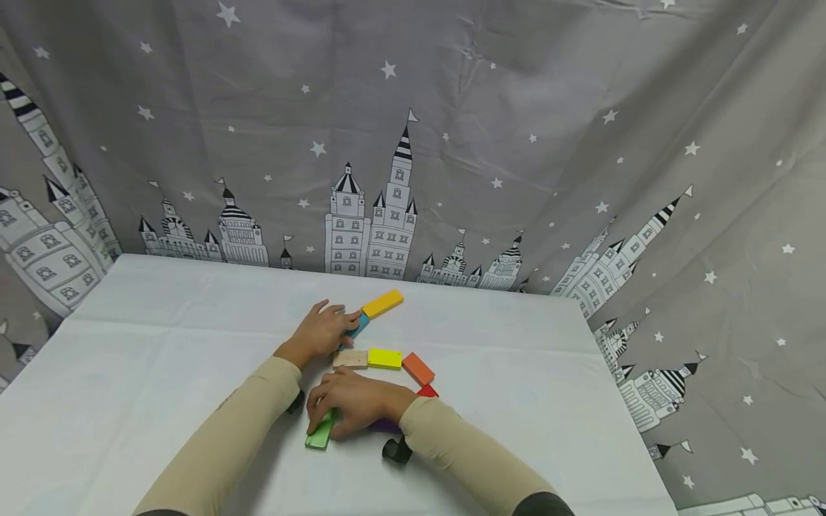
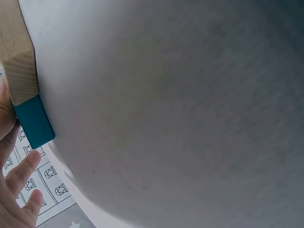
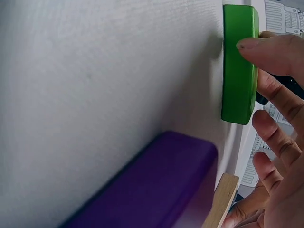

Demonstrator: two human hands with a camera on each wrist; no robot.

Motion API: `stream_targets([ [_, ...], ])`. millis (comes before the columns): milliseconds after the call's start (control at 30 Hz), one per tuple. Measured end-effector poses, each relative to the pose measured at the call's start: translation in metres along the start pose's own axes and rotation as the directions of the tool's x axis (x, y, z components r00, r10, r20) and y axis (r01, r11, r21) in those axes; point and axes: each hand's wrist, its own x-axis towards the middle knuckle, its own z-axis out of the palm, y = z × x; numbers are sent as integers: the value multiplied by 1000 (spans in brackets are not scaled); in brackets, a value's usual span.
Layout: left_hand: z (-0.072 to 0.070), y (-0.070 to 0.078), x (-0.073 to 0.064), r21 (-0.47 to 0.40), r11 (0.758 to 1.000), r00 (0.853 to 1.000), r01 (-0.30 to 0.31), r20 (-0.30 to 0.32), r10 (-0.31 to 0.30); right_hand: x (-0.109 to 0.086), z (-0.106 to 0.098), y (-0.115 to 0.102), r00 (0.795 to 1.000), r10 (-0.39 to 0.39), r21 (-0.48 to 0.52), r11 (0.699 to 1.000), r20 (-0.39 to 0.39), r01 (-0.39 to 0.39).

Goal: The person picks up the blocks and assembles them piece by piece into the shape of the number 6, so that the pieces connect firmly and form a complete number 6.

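In the head view my left hand (image 1: 323, 331) pinches a blue block (image 1: 358, 325) between thumb and fingers; its teal end (image 2: 35, 122) shows in the left wrist view. My right hand (image 1: 358, 400) grips a green block (image 1: 318, 432) near the front, thumb on one face and a finger behind, plain in the right wrist view. Between the hands lies a bare wooden block (image 1: 350, 359). A purple block (image 3: 156, 185) is beside the right hand, mostly covered by it in the head view. The yellow-orange block (image 1: 383, 304) meets the blue block's far end.
Right of the wooden block, a yellow block (image 1: 385, 359), an orange block (image 1: 418, 368) and a red block (image 1: 428, 391) form a curve. A white cloth covers the table (image 1: 516, 401). Behind it hangs a grey curtain (image 1: 490, 93) printed with castles and stars.
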Motion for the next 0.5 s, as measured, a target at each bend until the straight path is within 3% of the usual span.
stream_targets([
  [500,2,1,-2,4,1000,1000,-12,-27,12,-12,0,3,995,98,20,995,6,-98],
])
